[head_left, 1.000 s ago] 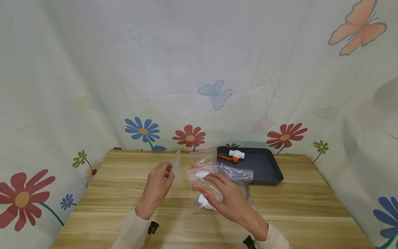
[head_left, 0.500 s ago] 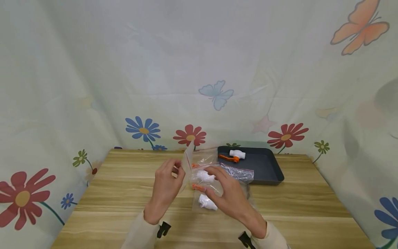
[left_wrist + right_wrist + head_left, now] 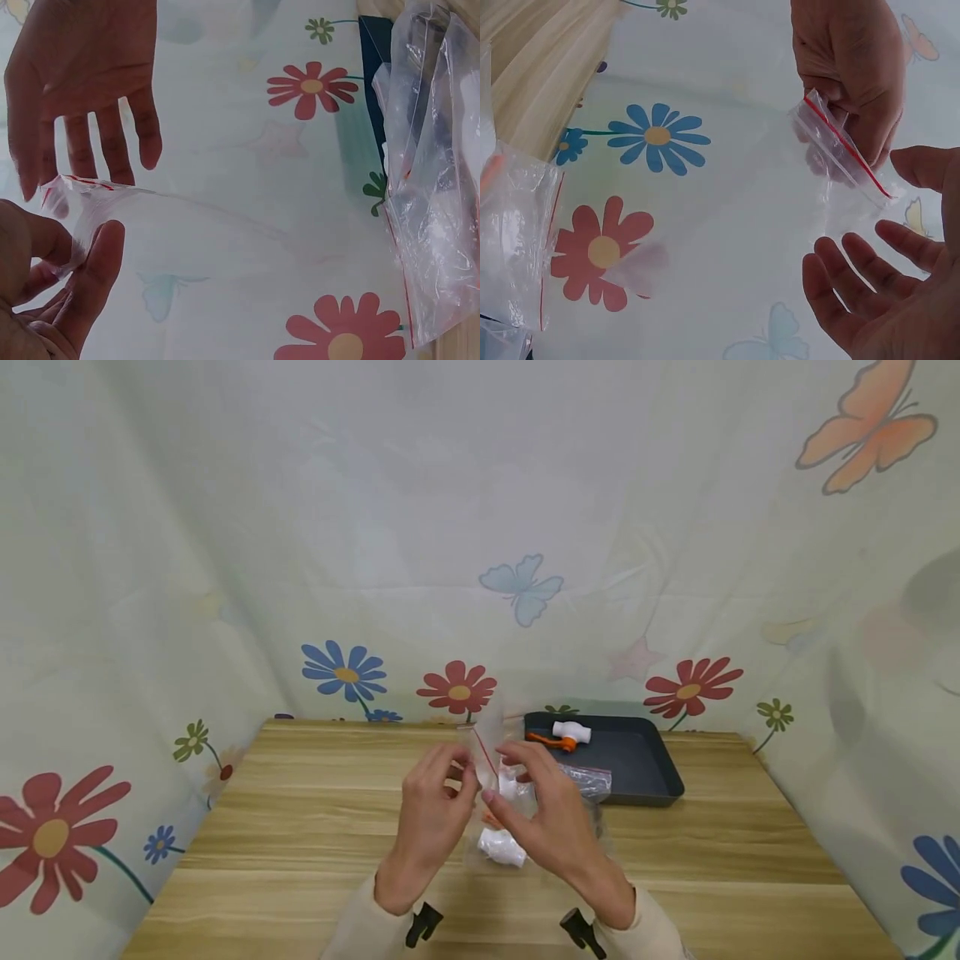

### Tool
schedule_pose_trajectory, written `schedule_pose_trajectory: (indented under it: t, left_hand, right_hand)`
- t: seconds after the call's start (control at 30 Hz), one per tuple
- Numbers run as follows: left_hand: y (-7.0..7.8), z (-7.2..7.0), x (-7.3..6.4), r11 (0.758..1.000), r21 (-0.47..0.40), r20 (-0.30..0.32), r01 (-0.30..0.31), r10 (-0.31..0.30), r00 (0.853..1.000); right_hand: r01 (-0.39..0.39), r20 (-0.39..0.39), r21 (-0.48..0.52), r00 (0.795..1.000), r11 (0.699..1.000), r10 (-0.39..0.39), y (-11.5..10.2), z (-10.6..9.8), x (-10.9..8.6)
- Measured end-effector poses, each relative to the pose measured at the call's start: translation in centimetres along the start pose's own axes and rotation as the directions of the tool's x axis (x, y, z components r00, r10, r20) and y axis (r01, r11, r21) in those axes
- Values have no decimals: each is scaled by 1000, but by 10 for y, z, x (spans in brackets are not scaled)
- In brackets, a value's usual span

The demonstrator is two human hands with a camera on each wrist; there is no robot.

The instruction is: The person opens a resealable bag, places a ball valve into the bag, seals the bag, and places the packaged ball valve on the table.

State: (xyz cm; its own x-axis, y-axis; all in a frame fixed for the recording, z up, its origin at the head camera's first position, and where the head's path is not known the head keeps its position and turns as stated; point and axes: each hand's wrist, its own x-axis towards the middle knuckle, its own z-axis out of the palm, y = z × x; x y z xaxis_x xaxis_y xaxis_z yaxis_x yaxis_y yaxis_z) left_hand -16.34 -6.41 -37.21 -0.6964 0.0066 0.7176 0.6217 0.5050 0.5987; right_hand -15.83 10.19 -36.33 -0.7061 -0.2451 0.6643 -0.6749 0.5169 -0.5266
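Note:
My left hand [image 3: 431,810] pinches a thin clear zip bag [image 3: 486,747] by one side, between thumb and fingers. A red line runs along the bag's seal, plain in the right wrist view, where the bag [image 3: 836,154] looks flat with nothing inside. My right hand [image 3: 558,814] stands just right of it, thumb and fingers apart and slightly bent, fingertips close to the bag's mouth. Below the hands lies a bagged white ball valve [image 3: 502,847] with an orange handle, partly hidden. In the left wrist view, bagged valves [image 3: 435,225] show at the right edge.
A dark grey tray [image 3: 630,764] stands at the back right of the wooden table [image 3: 322,802]. In it lies a white ball valve [image 3: 573,732] with an orange handle. More clear bags [image 3: 588,781] overlap the tray's front left. A flowered curtain [image 3: 405,568] hangs behind and beside the table.
My left hand has carried the clear zip bag rightward, over the bagged valves, to my right hand. The right hand has barely moved; its fingers are now at the bag's mouth.

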Motion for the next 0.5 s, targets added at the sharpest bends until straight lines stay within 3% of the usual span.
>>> schedule_pose_trajectory:
  t: [0.3,0.5]
  left_hand:
    - [3,6,-4,998,-44,55,-44,46,997]
    - [-1,8,-7,997,-33,60,-70,72,996]
  right_hand:
    - [41,-106,-97,993,994,-51,3,1,-4]
    - [76,-168,-140,981,987,-99,8,3,-4]
